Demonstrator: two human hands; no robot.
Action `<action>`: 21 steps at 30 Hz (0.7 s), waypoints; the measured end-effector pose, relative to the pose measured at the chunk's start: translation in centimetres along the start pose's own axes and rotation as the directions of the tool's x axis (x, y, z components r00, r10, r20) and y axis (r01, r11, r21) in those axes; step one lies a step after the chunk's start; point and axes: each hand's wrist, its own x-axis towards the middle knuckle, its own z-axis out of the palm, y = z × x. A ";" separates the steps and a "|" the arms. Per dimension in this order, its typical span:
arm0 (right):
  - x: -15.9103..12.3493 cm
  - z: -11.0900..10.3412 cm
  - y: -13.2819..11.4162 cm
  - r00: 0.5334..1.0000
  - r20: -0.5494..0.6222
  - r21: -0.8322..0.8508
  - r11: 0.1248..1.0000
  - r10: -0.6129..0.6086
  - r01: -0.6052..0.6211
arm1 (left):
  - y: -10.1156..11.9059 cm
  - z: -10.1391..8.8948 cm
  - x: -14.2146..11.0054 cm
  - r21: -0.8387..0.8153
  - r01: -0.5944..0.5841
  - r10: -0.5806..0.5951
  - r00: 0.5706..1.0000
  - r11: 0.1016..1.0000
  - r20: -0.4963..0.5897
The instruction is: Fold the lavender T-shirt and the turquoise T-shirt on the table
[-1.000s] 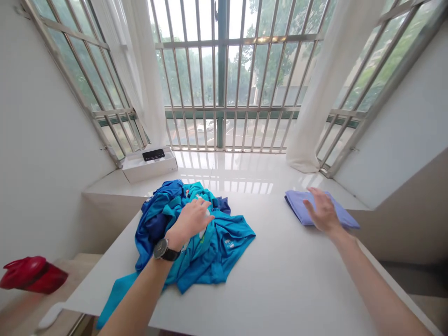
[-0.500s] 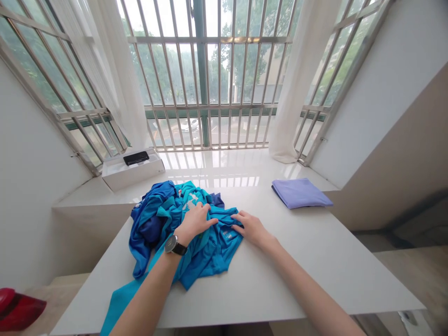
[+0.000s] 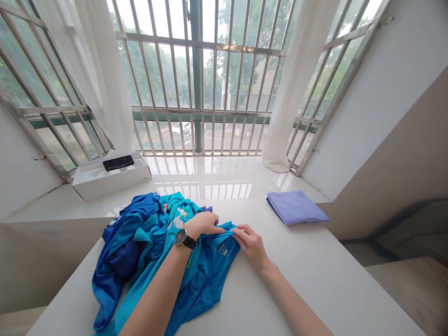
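A heap of crumpled blue and teal clothes [image 3: 140,210] lies on the white table [image 3: 259,303], with a dark blue bunch [image 3: 124,259] at its left. At its right edge, a blue T-shirt [image 3: 213,275] shows small pale print inside the neck. My left hand [image 3: 205,224], watch on the wrist, pinches the shirt's upper edge. Close beside it, my right hand [image 3: 252,245] grips the right end of that edge between thumb and fingers. Part of the fabric is hidden under my left forearm.
A folded lavender cloth [image 3: 297,207] lies at the far right of the table. On the windowsill, at the left, a white box [image 3: 112,182] has a black phone-like object [image 3: 118,162] on it. White curtains [image 3: 283,116] hang by the barred window.
My left hand has moved right along the shirt and closed on its upper edge. My right hand has closed on the edge too. The camera view has shifted slightly.
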 end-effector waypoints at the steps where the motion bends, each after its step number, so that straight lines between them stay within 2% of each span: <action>1: 0.0 0.0 0.0 1.000 -0.022 0.017 1.000 -0.003 0.003 | -0.1 0.2 0.1 -0.017 -0.017 0.017 1.000 1.000 0.017; 5: -0.2 0.2 -0.2 0.994 -0.109 0.073 0.997 0.005 0.003 | -0.3 0.2 0.1 -0.116 -0.129 0.141 0.984 0.985 0.107; 7: -0.2 0.4 -0.4 0.991 -0.134 0.101 0.995 0.018 -0.004 | -0.2 -0.3 -0.2 -0.155 -0.174 0.193 0.974 0.972 0.115; 10: 0.0 0.6 -0.8 0.989 -0.126 0.132 0.989 0.083 -0.066 | 0.0 -1.5 -0.9 -0.217 -0.214 0.215 0.977 0.953 -0.019; 13: 0.4 0.6 -1.3 0.972 -0.089 0.104 0.972 0.218 -0.209 | 0.1 -3.1 -1.9 -0.334 -0.252 0.194 0.961 0.908 -0.197; 15: 0.5 0.3 -1.7 0.959 0.024 0.107 0.953 0.282 -0.283 | 0.2 -4.1 -2.5 -0.435 -0.259 0.127 0.942 0.862 -0.309; 16: 0.5 0.2 -2.0 0.954 0.128 0.137 0.948 0.272 -0.288 | 0.3 -4.5 -2.8 -0.490 -0.272 0.088 0.927 0.828 -0.365; 18: 0.3 0.2 -2.8 0.922 0.352 0.270 0.926 0.160 -0.264 | 0.5 -5.1 -3.2 -0.597 -0.343 0.031 0.883 0.725 -0.469; 19: 0.1 0.3 -3.2 0.900 0.427 0.353 0.900 0.087 -0.255 | 0.7 -5.3 -3.3 -0.639 -0.388 0.012 0.860 0.664 -0.511; 21: -0.3 0.7 -4.3 0.872 0.489 0.488 0.830 -0.005 -0.269 | 1.1 -5.5 -3.4 -0.690 -0.456 -0.023 0.825 0.562 -0.564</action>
